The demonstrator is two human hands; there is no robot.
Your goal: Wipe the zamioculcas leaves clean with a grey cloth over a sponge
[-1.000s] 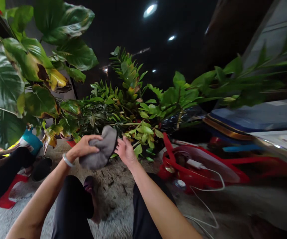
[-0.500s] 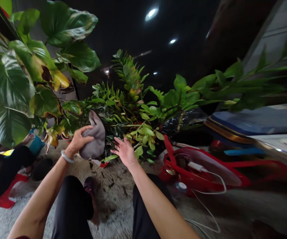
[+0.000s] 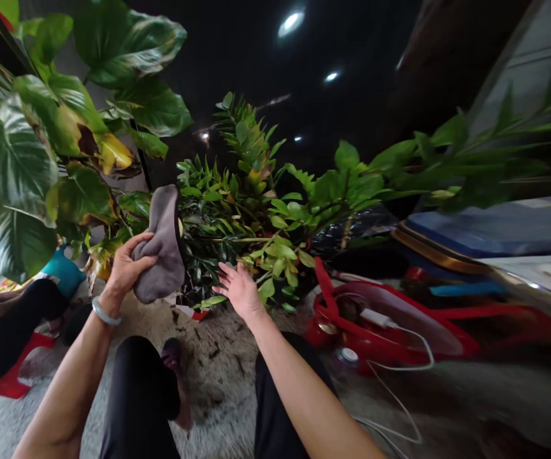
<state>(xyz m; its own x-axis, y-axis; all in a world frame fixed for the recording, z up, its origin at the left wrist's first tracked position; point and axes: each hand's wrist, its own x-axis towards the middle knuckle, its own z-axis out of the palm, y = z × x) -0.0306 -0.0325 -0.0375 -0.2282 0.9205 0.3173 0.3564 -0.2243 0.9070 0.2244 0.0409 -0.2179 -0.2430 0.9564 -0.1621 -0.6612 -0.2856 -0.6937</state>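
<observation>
A folded grey cloth (image 3: 161, 255) is pinched between the thumb and fingers of my left hand (image 3: 129, 266), which wears a pale bangle (image 3: 106, 312) at the wrist. The cloth stands up in front of the leafy plants. My right hand (image 3: 241, 293) holds nothing; its fingers are spread, palm partly up, beside the low green leaves (image 3: 282, 255). Long narrow dark leaves (image 3: 203, 255) fill the gap between the cloth and my right hand.
Large broad leaves (image 3: 17, 153), some yellowed, hang at the left. A red bag (image 3: 399, 331) with a white cable (image 3: 423, 363) lies at the right by a blue-topped stack (image 3: 485, 229). Another person (image 3: 17, 319) sits at the left on a red stool (image 3: 14, 376).
My left hand has moved left with the cloth, which now stands more upright and shows a dark edge. My right hand has stayed almost in place, fingers spread.
</observation>
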